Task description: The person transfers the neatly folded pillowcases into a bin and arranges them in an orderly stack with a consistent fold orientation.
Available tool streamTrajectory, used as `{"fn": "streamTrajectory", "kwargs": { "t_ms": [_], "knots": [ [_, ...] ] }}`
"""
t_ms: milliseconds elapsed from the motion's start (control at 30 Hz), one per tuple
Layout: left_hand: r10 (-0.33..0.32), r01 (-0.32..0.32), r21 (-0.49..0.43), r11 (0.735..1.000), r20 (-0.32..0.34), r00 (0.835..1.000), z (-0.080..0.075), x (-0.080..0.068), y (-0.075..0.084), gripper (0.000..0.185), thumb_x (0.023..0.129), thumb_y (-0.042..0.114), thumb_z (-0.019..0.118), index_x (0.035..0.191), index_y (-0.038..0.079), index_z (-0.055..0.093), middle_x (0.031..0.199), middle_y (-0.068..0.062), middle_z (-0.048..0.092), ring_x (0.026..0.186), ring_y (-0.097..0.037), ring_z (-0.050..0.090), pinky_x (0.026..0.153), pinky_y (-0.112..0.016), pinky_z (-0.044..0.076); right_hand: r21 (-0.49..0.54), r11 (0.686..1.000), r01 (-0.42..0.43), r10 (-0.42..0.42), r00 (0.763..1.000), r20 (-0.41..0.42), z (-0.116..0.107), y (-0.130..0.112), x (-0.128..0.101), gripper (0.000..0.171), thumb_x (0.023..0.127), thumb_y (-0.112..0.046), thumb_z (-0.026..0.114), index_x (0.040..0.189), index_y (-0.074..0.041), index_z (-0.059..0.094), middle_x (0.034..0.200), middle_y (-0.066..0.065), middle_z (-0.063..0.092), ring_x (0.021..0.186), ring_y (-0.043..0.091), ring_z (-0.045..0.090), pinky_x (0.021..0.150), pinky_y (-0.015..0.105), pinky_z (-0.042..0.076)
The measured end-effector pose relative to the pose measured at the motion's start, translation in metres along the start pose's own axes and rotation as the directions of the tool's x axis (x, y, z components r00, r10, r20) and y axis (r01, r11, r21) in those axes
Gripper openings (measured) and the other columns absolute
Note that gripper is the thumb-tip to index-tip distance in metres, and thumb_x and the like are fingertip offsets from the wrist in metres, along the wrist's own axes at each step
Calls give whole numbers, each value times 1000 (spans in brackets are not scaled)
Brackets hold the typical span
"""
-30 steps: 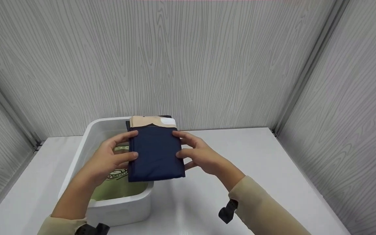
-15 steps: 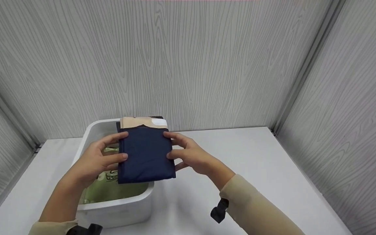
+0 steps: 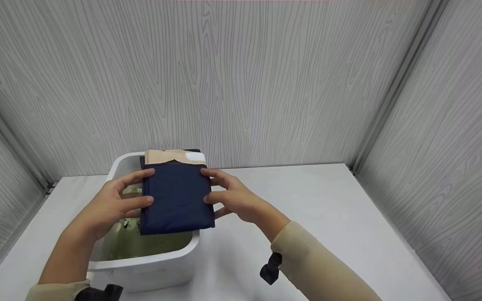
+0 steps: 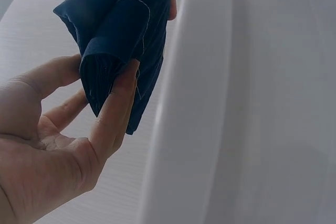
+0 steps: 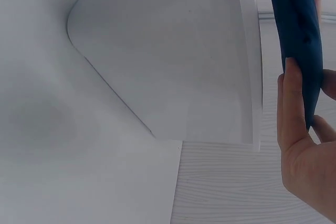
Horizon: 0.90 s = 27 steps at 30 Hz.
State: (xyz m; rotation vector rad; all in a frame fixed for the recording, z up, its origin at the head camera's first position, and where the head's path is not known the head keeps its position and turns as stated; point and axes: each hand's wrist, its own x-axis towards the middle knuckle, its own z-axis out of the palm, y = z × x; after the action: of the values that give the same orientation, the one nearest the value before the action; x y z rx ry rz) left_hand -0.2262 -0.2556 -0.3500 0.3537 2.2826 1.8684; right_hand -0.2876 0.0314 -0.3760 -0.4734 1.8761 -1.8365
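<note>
A folded navy cloth (image 3: 178, 196) with a tan and white band along its far edge is held up between both hands over the right side of a white plastic bin (image 3: 161, 258). My left hand (image 3: 107, 205) pinches its left edge, thumb and index finger on the near face, other fingers behind. The right hand (image 3: 239, 200) grips the opposite edge likewise. In the left wrist view, folded layers and a loose pale thread show on the cloth (image 4: 126, 24). Green fabric (image 3: 153, 246) with dark markings lies inside the bin, partly hidden by the cloth and left hand.
The bin stands on a white tabletop (image 3: 308, 217), toward its left. Grey wood-grain panels (image 3: 241, 83) rise behind the table and along both sides. Black straps with small blocks hang at both beige sleeves (image 3: 320, 263).
Both hands have carried the cloth leftward, farther over the bin. It stays upright and gripped at both edges, and it covers more of the green fabric's markings.
</note>
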Motion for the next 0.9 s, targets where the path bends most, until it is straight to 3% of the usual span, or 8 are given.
{"fn": "streamTrajectory", "kwargs": {
  "t_ms": [400,900],
  "knots": [
    [-12,12,-14,1000,12,1000,-10,-1,-11,76,93,11,70,156,6,30,152,-22,25,110,-13,65,85,-36,59,1,1000,-7,7,1000,-5,9,4,7,74,83,4,64,148,-26,46,142,8,45,104,31,68,75,50,60],
    [-89,92,51,994,-47,995,-21,-1,-22,77,92,16,72,156,10,31,155,-21,25,113,-16,61,86,-38,59,3,1000,-20,20,1000,-6,20,2,18,73,81,5,65,148,-17,46,137,9,47,97,29,70,72,47,61]
  ]
}}
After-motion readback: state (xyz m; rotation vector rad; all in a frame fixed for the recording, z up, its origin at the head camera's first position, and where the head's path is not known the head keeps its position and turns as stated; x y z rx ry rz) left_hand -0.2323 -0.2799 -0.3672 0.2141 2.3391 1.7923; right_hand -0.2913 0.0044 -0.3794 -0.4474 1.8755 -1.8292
